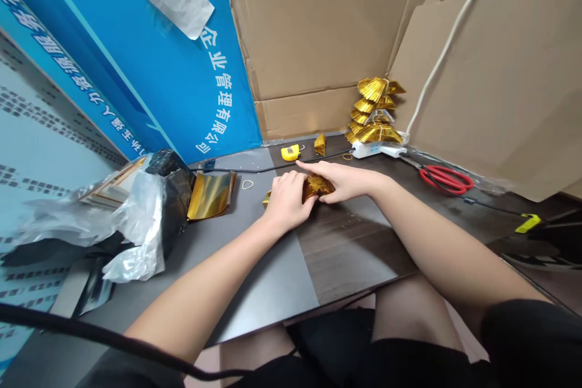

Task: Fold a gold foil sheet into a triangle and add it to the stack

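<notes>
Over the middle of the table, my left hand [287,200] is closed around the left part of a bundle of folded gold foil paper [318,187]. My right hand [348,180] grips the same bundle from the right, its index finger stretched out toward the yellow tape measure. Much of the bundle is hidden by my fingers; a bit of gold shows left of my left hand. To the left lies a stack of flat gold foil sheets [211,195], with a rubber band [247,184] beside it.
A yellow tape measure [290,153] and a small gold folded piece [320,144] lie behind my hands. Fanned gold bundles [373,110] are piled by a white power strip [377,149]. Red-handled scissors [445,179] lie right; plastic bags [140,212] crowd the left. A black cable crosses behind.
</notes>
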The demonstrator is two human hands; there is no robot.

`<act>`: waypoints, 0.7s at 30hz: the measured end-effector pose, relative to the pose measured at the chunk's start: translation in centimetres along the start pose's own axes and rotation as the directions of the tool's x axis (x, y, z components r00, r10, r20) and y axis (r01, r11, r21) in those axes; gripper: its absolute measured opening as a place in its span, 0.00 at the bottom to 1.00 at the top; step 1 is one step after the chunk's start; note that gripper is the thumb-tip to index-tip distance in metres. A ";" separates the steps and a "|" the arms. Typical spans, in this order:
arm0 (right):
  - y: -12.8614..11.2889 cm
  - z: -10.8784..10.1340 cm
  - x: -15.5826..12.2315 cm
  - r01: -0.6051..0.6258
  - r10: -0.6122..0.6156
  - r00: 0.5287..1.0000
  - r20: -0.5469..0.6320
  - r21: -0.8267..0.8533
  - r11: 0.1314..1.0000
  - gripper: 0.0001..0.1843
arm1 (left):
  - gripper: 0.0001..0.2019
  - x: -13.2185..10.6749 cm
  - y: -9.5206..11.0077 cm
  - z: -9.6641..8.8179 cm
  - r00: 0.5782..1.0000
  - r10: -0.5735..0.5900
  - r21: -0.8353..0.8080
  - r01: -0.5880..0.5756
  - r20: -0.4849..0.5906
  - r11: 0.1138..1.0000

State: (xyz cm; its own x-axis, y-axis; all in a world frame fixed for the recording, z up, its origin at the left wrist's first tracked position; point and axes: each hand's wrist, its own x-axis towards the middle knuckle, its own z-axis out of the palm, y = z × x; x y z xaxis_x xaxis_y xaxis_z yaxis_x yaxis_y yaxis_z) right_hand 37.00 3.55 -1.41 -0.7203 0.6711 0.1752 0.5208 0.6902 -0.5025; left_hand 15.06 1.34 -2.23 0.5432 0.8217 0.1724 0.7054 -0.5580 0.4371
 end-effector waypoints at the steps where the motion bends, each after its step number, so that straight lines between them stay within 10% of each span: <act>1: -0.2 -0.1 -0.2 -0.004 0.004 1.000 0.020 -0.013 1.000 0.53 | 0.13 -0.1 0.3 0.1 1.000 0.001 -0.001 -0.001 0.001 1.000; 9: 0.3 0.7 0.0 -0.050 0.055 0.993 0.103 -0.046 0.998 0.46 | 0.21 -0.1 0.2 1.4 0.999 -0.034 -0.004 0.034 0.021 0.999; 15: 0.6 1.2 0.7 -0.107 0.113 0.989 0.096 -0.067 0.992 0.13 | 0.30 -0.3 -0.3 1.2 0.999 0.019 -0.001 -0.019 0.030 1.000; 21: 0.4 1.2 0.8 -0.118 0.125 0.986 0.109 -0.065 0.991 0.13 | 0.32 -0.6 -0.1 1.2 1.000 0.004 0.011 -0.004 0.009 1.000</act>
State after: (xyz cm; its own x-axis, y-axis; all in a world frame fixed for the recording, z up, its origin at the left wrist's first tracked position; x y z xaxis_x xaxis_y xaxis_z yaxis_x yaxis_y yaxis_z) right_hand 36.10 4.07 -2.52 -0.6952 0.7186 0.0179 0.6309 0.6220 -0.4638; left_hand 15.18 0.74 -3.42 0.5501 0.8184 0.1663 0.7079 -0.5626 0.4270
